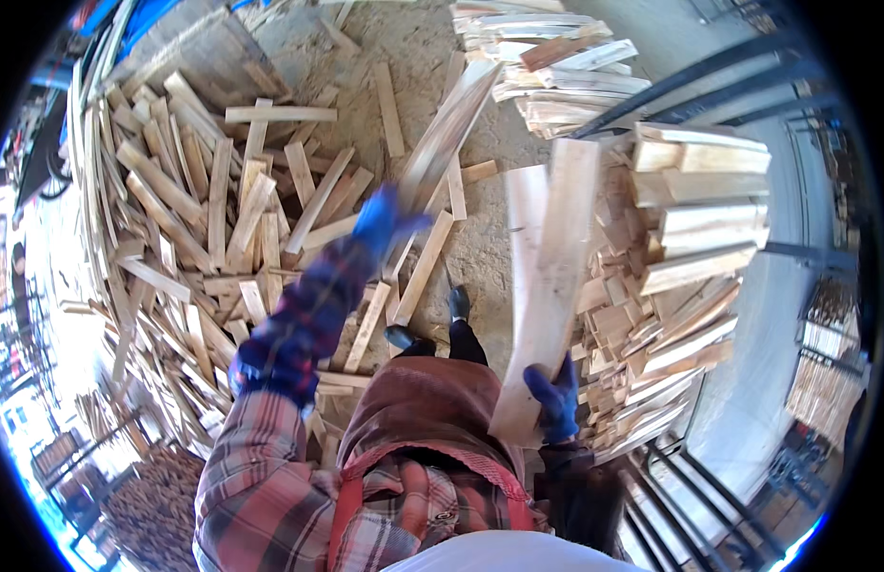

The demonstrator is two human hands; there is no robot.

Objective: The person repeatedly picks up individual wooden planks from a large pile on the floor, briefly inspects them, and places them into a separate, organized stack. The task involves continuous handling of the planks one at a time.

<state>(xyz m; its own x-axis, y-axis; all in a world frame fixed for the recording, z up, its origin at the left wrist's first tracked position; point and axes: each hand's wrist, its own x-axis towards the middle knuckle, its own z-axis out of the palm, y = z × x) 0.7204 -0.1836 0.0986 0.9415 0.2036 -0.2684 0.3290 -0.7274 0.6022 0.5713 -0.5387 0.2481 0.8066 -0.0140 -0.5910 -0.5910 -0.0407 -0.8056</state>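
White rounded material (518, 555) lies nearest, below the brown apron (432, 396). Gloved right hand (556, 405) is clamped on the lower end of two pale boards (561, 238). Blurred left hand (377, 227) is at one long plank (448, 138); I cannot tell if it grips. Wood heap (213, 191) covers the floor's (485, 257) left side; stacked boards (709, 205) stand toward its right edge.

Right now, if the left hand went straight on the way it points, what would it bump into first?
The left hand points forward and to the right, so probably the long plank right in front of it comes first. The blur hides whether they already touch.
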